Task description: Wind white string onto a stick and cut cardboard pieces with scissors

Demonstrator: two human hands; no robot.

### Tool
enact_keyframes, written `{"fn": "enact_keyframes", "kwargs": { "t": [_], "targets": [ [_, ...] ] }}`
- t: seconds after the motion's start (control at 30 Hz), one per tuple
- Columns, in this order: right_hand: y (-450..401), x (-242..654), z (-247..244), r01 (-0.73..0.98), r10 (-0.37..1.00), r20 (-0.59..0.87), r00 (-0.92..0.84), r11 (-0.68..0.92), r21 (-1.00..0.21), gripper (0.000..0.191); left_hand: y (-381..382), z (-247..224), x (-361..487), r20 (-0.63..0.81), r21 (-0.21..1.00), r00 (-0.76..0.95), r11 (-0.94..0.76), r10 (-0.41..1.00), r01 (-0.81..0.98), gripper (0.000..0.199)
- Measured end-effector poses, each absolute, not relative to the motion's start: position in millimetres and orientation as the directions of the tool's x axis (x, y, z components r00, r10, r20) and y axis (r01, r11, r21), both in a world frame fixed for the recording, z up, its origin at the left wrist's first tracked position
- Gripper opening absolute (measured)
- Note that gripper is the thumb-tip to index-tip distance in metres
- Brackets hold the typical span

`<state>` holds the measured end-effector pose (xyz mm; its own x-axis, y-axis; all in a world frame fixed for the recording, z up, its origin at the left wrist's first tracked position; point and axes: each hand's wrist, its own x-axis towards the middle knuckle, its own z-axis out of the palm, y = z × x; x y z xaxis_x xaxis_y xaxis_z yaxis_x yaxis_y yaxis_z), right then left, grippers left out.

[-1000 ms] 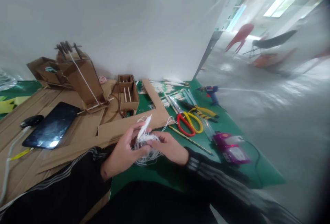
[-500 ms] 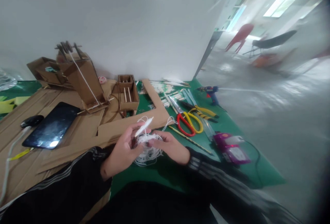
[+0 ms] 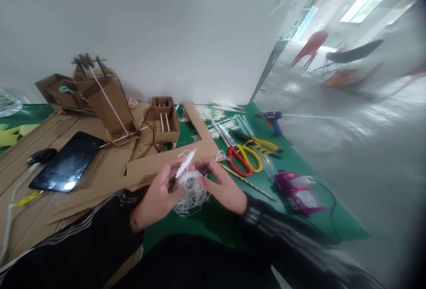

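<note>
A loose, tangled bundle of white string (image 3: 192, 195) hangs between my two hands over the green tabletop. My left hand (image 3: 161, 191) is closed around its left side, thumb pressed on the strands. A white, pointed, spindle-shaped piece (image 3: 185, 164) stands up tilted by the left fingertips; whether it is wound string I cannot tell. My right hand (image 3: 223, 187) grips the bundle's right side, with its thumb on the strands and its fingers curled behind. A loop of string (image 3: 222, 155) trails out beyond the right fingers, close to red-and-yellow-handled scissors (image 3: 240, 160).
Cardboard strips (image 3: 173, 158) lie just ahead. To the left are a phone (image 3: 68, 162) and a cardboard model with a string-wound axle (image 3: 106, 102). A small cardboard box (image 3: 165, 122) stands behind. Rightward lie pliers (image 3: 262, 144), a glue gun (image 3: 273, 120) and a purple device (image 3: 297, 191).
My right fingers have risen and spread further over the top of the string bundle. The white pointed piece has shifted slightly left and down.
</note>
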<state>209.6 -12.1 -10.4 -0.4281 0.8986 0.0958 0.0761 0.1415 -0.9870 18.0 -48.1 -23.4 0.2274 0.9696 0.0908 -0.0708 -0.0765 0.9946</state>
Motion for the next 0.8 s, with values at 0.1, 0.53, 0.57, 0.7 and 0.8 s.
{"fn": "enact_keyframes", "kwargs": {
  "t": [0.1,0.53,0.57,0.7,0.8],
  "targets": [
    [-15.1,206.9,-7.3,0.110,0.878,0.180,-0.443,0.252,-0.962,0.025,-49.3,-25.0,18.2,0.100,0.995,0.239,-0.091,0.966,-0.048,0.051],
    [-17.7,196.0,-19.6,0.056,0.873,0.157,-0.461,0.205,-0.977,0.012,-50.5,-28.4,22.8,0.089,0.992,0.238,-0.066,0.967,-0.106,0.057],
    [-17.5,196.4,-19.5,0.055,0.871,0.158,-0.465,0.206,-0.977,0.013,-50.0,-28.8,22.9,0.083,0.994,0.213,-0.066,0.974,-0.090,0.056],
    [-18.0,197.1,-18.1,0.112,0.876,0.133,-0.463,0.206,-0.972,0.008,-47.2,-29.1,21.2,0.065,0.997,0.132,-0.070,0.989,0.037,0.051],
    [-18.6,196.1,-17.8,0.134,0.887,0.133,-0.443,0.213,-0.968,0.005,-45.3,-29.9,18.3,0.090,0.983,0.116,-0.107,0.989,0.149,0.047]
  ]
}}
